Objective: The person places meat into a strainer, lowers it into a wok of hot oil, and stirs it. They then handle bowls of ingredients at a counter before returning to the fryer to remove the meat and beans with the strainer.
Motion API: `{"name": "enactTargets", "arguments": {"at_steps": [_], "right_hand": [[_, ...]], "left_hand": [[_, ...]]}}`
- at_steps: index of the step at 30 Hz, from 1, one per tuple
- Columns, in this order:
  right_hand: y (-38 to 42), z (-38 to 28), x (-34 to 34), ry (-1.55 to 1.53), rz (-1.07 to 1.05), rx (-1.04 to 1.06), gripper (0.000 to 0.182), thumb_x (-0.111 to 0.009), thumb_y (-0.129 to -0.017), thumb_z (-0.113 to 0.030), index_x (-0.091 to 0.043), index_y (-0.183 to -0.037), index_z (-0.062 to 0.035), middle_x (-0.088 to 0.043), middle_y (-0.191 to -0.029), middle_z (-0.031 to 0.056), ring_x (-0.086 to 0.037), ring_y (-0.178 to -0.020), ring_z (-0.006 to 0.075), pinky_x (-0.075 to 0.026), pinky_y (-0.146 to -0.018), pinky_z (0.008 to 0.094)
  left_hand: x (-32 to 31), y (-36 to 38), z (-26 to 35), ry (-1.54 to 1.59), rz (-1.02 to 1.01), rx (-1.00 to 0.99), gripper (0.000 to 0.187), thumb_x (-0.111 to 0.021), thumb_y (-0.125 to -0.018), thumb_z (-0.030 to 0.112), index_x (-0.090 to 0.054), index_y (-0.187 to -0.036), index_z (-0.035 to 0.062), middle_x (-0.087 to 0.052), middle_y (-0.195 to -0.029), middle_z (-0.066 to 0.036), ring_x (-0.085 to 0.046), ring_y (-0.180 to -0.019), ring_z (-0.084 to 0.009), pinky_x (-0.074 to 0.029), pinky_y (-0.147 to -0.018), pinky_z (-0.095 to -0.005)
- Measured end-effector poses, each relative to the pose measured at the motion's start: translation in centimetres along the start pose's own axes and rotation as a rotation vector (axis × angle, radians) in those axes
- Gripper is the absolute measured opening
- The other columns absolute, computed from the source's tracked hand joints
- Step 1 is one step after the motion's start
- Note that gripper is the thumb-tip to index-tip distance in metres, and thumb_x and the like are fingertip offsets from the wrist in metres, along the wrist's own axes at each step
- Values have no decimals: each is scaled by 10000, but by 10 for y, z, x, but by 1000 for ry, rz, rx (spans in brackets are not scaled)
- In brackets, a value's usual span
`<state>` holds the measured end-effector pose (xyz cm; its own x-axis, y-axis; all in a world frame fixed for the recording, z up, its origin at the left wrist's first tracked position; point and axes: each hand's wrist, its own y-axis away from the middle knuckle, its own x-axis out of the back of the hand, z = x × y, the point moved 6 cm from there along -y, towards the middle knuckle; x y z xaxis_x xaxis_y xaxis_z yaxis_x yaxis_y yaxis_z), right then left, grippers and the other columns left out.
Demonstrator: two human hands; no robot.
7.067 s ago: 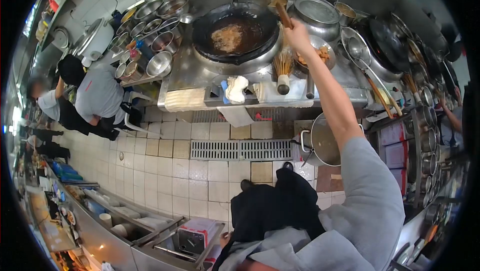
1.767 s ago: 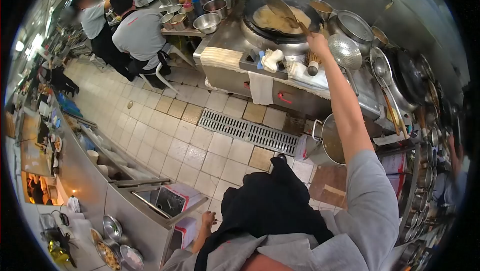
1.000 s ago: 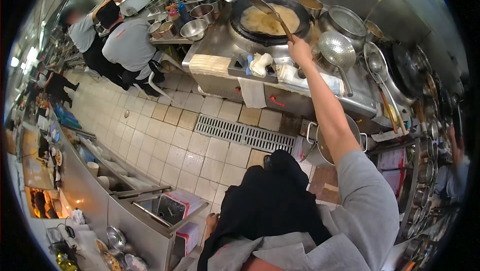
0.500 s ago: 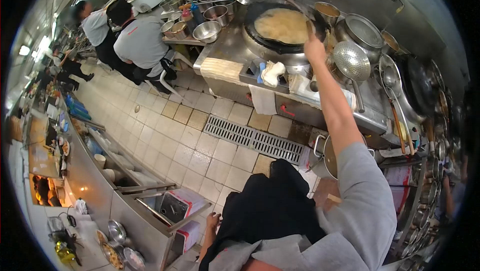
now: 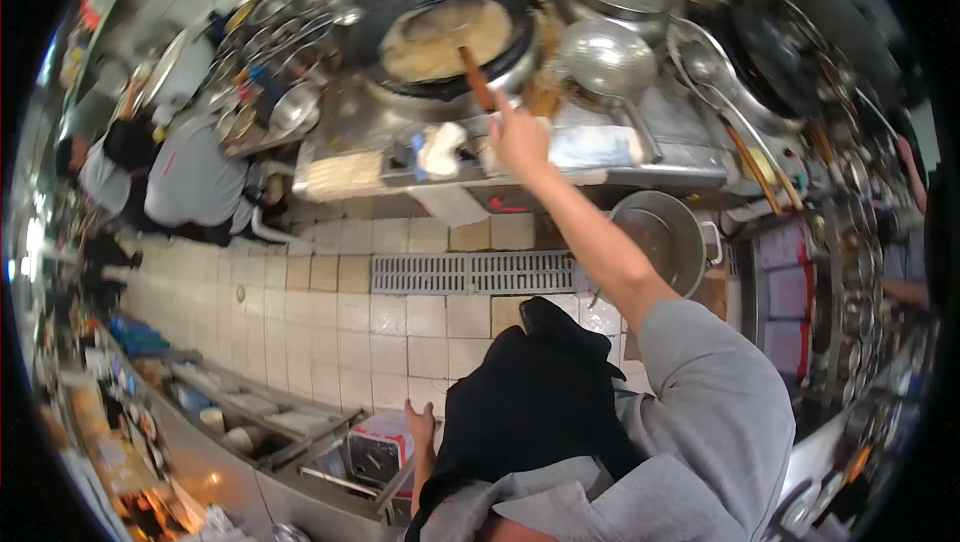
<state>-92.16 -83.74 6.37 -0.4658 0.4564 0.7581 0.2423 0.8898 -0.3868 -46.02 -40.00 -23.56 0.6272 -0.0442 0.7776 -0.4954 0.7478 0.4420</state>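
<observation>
My left hand [image 5: 419, 424] is hanging partly open beside my black apron [image 5: 530, 392], seemingly empty. Farther out, my right hand [image 5: 520, 145] is closing around a wooden handle [image 5: 477, 80], its tool end lying in the wok [image 5: 522, 34]. The wok is sitting on the steel table [image 5: 350, 122], holding pale liquid [image 5: 425, 60], left of a perforated strainer [image 5: 608, 57].

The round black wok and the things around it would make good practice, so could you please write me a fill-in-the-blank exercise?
The right hand grips the brown wooden ____ of a tool over the wok.
The silver perforated metal strainer lies to the ____ of the wok.
The slotted grey metal grate is set into the tiled ____.

Missing words: handle; right; floor.
</observation>
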Motion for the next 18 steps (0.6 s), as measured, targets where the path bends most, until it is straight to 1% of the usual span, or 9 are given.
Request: {"name": "enactTargets", "arguments": {"at_steps": [2, 5, 6, 7, 10, 13, 14, 16, 18], "right_hand": [[47, 8, 32, -191, 136, 88, 423, -572, -834, -197, -496, -1227, -63, -593, -821, 195, -589, -742, 374, -469, -630, 463], [120, 33, 68, -357, 159, 148, 391, -570, -840, -140, -509, -1214, -47, -566, -826, 151, -559, -662, 350, -456, -566, 413], [143, 41, 82, -372, 103, 61, 388, -585, -833, -97, -512, -1207, -27, -582, -821, 143, -581, -687, 305, -465, -573, 375], [168, 57, 87, -367, 92, 7, 382, -573, -851, -160, -513, -1213, -55, -583, -870, 148, -578, -709, 341, -465, -573, 394], [247, 120, 93, -161, 95, -317, 373, -540, -870, -229, -519, -1207, -71, -600, -911, 182, -590, -771, 366, -481, -661, 430], [347, 193, 101, 89, 42, -770, 379, -523, -864, -254, -532, -1183, -51, -600, -1003, 216, -593, -856, 386, -482, -744, 453], [391, 216, 105, 178, 19, -934, 372, -519, -858, -247, -540, -1169, -44, -594, -1040, 225, -593, -895, 387, -483, -768, 450], [516, 257, 93, 224, -7, -1415, 316, -507, -823, -207, -566, -1051, 3, -605, -954, 255, -593, -874, 403, -479, -757, 470], [605, 230, 95, 265, -2, -1619, 294, -499, -780, -174, -566, -978, 32, -605, -938, 276, -609, -841, 400, -487, -745, 467]], "left_hand": [[1, -31, 30, 17, 100, -144, 687, -622, -785, 230, -317, -1338, -41, -528, -1149, -267, -572, -946, -368, -436, -870, -384], [-8, -70, 100, 326, -153, 68, 712, -613, -805, 227, -246, -1381, 23, -512, -1174, -232, -556, -993, -309, -474, -793, -371], [-13, -80, 123, 409, -241, 155, 723, -609, -812, 226, -223, -1395, 44, -507, -1183, -221, -551, -1009, -290, -487, -767, -367], [-21, -97, 149, 419, -315, 117, 739, -609, -816, 232, -189, -1414, 122, -445, -1228, -219, -503, -1059, -281, -499, -727, -352], [-44, -142, 222, 645, -418, 105, 705, -589, -828, 265, -203, -1409, 164, -356, -1285, -233, -471, -1085, -322, -506, -761, -398], [-77, -210, 274, 1146, -606, 464, 662, -565, -840, 314, -224, -1395, 200, -292, -1325, -222, -447, -1120, -364, -495, -805, -474], [-82, -234, 291, 1170, -605, 493, 645, -559, -841, 323, -239, -1382, 182, -303, -1316, -227, -449, -1120, -366, -489, -819, -485], [-98, -274, 326, 1235, -602, 561, 616, -547, -843, 341, -269, -1356, 144, -325, -1297, -236, -454, -1120, -371, -479, -846, -508], [-103, -292, 364, 1170, -591, 550, 631, -551, -839, 331, -266, -1343, 80, -338, -1285, -237, -471, -1098, -372, -467, -868, -509]]}}
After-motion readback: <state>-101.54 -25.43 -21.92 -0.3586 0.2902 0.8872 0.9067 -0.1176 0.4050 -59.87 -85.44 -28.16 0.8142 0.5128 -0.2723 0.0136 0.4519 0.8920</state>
